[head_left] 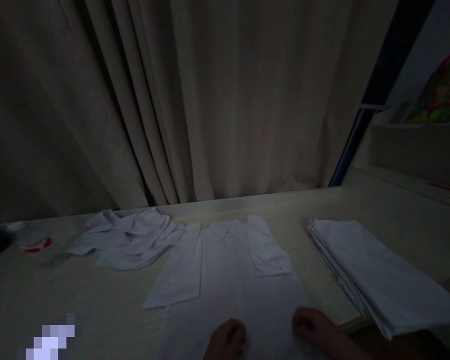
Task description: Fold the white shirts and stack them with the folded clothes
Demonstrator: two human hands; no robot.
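- Nearest, the left hand is over the lower front of a white shirt, fingers curled; I cannot tell whether they pinch cloth.
- The right hand is at the shirt's right side, also curled; whether fabric is caught in it, I cannot tell.
- The shirt lies flat on the surface between 2 other lots of cloth, front up, collar at the far end. Its body is spread lengthwise, not yet doubled over.
- Of its 2 sleeves, the right-side sleeve lies over the upper body, while the left-side sleeve sticks out past the edge, so the shirt looks only partly arranged.
- To the right, a folded white stack appears finished.
- Farther left, a crumpled white heap looks untouched, beside a clear container with red marking.
- Behind everything hangs a curtain.
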